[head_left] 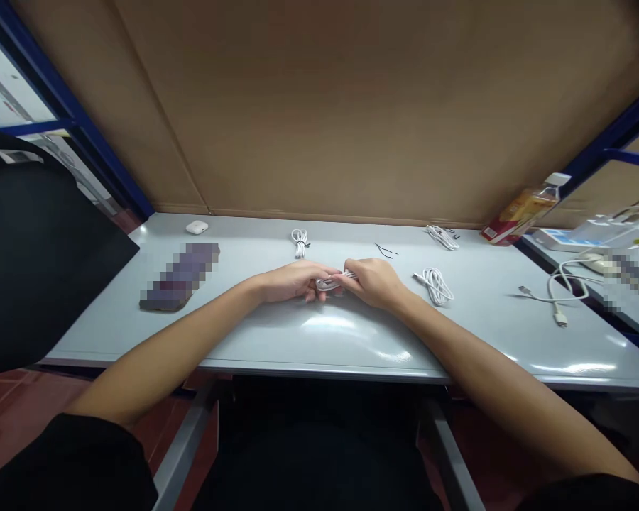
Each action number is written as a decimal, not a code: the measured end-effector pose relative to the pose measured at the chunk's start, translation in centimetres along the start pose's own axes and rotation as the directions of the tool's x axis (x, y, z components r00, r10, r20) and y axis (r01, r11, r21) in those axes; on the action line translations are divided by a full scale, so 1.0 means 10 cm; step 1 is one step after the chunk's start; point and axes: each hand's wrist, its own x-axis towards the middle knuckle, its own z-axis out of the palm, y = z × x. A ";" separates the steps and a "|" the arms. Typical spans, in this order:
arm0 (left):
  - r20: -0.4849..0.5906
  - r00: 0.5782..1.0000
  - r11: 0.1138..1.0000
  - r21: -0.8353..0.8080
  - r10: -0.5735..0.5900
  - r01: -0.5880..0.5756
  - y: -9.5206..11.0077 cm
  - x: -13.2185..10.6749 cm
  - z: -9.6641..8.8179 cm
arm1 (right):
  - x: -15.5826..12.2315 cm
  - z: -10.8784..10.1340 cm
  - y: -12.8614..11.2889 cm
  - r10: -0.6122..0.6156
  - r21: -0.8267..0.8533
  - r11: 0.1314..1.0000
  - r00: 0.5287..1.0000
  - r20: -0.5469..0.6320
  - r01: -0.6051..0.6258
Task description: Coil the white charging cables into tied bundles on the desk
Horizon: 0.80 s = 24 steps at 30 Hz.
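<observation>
Both my hands meet at the middle of the grey table (277, 333). My left hand (292, 280) and my right hand (375, 282) are closed around a coiled white cable (331, 282) held between them, just above the tabletop. Only a short stretch of the cable shows between the fingers. Another bundled white cable (299, 243) lies behind my hands, a second coil (435, 284) lies right of my right hand, and a third (442, 236) sits near the back wall.
A small white earbud case (197, 227) and a blurred dark flat object (179, 277) lie at left. A thin black tie (386, 250) lies behind my right hand. At right lie a tipped bottle (522, 211), a loose white cable (556, 298) and white chargers (599, 231). Cardboard backs the table.
</observation>
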 end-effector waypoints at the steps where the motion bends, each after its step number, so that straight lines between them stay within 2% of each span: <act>1: 0.013 1.000 1.000 0.022 0.005 -0.006 0.00 -0.01 0.00 | 0.00 -0.01 -0.01 0.000 -0.011 1.000 1.000 -0.003 0.000; 4: 0.038 0.998 0.994 0.099 0.041 -0.045 0.02 -0.04 0.00 | -0.01 -0.03 -0.03 0.012 -0.026 1.000 1.000 -0.013 -0.012; 7: 0.008 0.997 0.979 0.190 0.078 -0.078 0.03 -0.05 0.04 | -0.01 -0.04 -0.04 0.037 0.018 0.999 0.999 0.000 -0.037; 11: -0.077 0.986 0.913 0.394 0.150 -0.108 0.01 -0.02 0.10 | 0.00 -0.03 -0.05 0.087 0.058 0.994 0.996 0.007 -0.087; 15: -0.058 0.982 0.848 0.515 0.180 -0.125 -0.01 0.00 0.14 | 0.00 -0.01 -0.08 0.098 0.010 0.995 0.994 -0.038 -0.098; 20: -0.077 0.985 0.763 0.642 0.157 -0.072 -0.03 -0.01 0.21 | -0.02 0.00 -0.13 0.055 -0.015 0.998 0.991 -0.124 -0.057; 24: -0.228 0.950 0.627 0.778 0.213 0.046 -0.12 0.02 0.30 | -0.02 0.01 -0.16 0.117 0.058 0.992 0.990 -0.083 -0.112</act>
